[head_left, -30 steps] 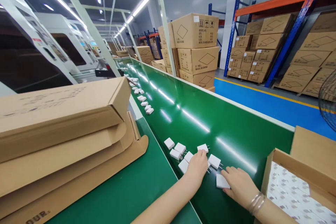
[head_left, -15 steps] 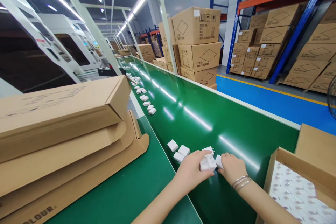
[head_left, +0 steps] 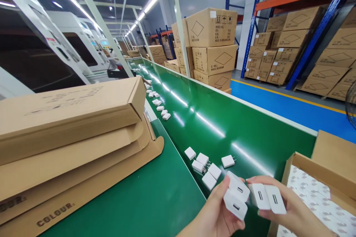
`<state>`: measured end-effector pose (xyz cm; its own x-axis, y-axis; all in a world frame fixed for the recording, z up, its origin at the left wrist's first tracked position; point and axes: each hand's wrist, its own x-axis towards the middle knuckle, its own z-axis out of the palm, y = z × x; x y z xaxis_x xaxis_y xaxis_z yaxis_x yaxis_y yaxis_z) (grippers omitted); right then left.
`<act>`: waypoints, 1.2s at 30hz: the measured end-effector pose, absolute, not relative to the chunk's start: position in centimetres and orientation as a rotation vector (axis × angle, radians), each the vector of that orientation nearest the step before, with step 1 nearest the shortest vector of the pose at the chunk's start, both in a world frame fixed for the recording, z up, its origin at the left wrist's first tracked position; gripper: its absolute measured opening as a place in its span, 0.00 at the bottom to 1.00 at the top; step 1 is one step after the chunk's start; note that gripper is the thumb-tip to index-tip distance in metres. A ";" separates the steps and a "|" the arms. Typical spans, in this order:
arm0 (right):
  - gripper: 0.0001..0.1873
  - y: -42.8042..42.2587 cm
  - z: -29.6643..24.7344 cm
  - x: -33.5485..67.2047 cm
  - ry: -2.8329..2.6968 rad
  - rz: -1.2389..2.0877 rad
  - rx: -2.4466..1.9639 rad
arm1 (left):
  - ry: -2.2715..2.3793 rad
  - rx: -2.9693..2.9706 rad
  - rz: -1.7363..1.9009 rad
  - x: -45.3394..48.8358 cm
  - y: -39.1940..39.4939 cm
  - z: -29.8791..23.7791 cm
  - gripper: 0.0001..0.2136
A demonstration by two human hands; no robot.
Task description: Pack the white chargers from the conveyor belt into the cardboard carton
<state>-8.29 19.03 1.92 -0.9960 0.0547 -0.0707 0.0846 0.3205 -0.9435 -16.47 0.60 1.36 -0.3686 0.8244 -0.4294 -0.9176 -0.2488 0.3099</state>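
Note:
My left hand (head_left: 215, 209) is closed around two white USB chargers (head_left: 236, 196), their port ends turned toward me. In my right hand (head_left: 292, 202) two more USB chargers (head_left: 267, 198) are pinched side by side, ports also facing me. Both hands are close together above the near end of the green conveyor belt (head_left: 205, 133). Just beyond my left hand several loose chargers (head_left: 214, 171) lie on the belt, some with metal prongs showing. A single charger (head_left: 228, 161) rests a little apart from them. To the right stands an open carton (head_left: 290, 164) holding rows of white chargers.
At left, flattened cardboard boxes (head_left: 69, 114) are stacked on a green table surface (head_left: 133, 200). More chargers (head_left: 160, 108) lie farther up the belt. Behind its far edge rise stacked cartons (head_left: 214, 59). Shelving (head_left: 297, 0) with boxes stands at the back right.
Both hands have lifted toward me from the belt, and each now shows two chargers with ports facing me. Chargers formerly behind my left hand are now uncovered. The view has shifted slightly.

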 end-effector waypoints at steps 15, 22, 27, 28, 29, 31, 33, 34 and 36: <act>0.29 18.7 -0.4 -2.3 2.770 -2.033 -0.193 | 0.503 0.063 1.825 -11.8 2.9 1.4 0.22; 0.20 21.8 1.2 1.0 2.854 -1.870 0.037 | 0.607 0.193 1.760 -11.2 5.3 1.9 0.23; 0.21 31.0 3.0 3.7 3.068 -1.315 0.451 | 0.888 0.450 1.585 -13.7 11.4 4.1 0.25; 0.19 33.1 2.9 4.1 3.024 -1.167 0.520 | 0.969 0.551 1.545 -14.0 13.5 4.3 0.25; 0.17 35.1 2.7 4.4 2.976 -0.980 0.581 | 1.074 0.684 1.504 -14.2 15.9 4.4 0.25; 0.14 38.4 1.9 4.8 2.875 -0.648 0.689 | 1.359 1.040 1.368 -13.9 20.7 4.0 0.24; 0.15 40.6 0.8 5.1 2.800 -0.437 0.783 | 1.635 1.412 1.104 -12.9 25.0 3.0 0.25; 0.15 41.2 0.2 5.3 2.783 -0.387 0.826 | 1.735 1.576 0.948 -12.3 26.7 2.3 0.24; 0.13 41.9 -0.9 5.4 2.787 -0.333 0.878 | 1.836 1.828 0.635 -11.2 29.2 1.0 0.22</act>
